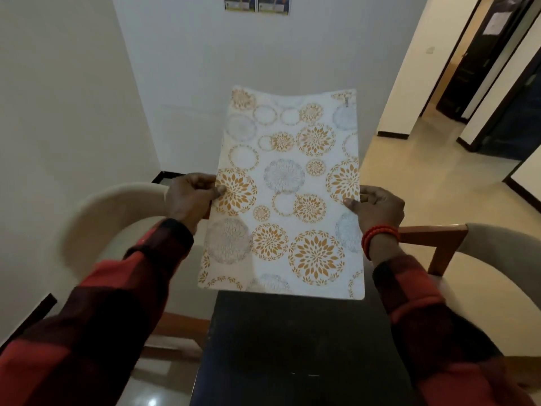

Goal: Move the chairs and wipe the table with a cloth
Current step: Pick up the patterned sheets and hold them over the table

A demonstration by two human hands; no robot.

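A white table mat (288, 189) printed with orange and grey flower circles is held up over the dark table (281, 341). My left hand (190, 199) grips its left edge and my right hand (377, 208) grips its right edge. The mat is lifted off the table and tilts away from me. A cream cushioned chair (108, 221) with a wooden frame stands at the table's left side. Another such chair (483, 273) stands at the right side. No cloth is in view.
A white wall rises close behind the table and on the left. Two posters (257, 2) hang high on the far wall. Pale tiled floor (415, 171) opens to the right toward a dark doorway (480, 63).
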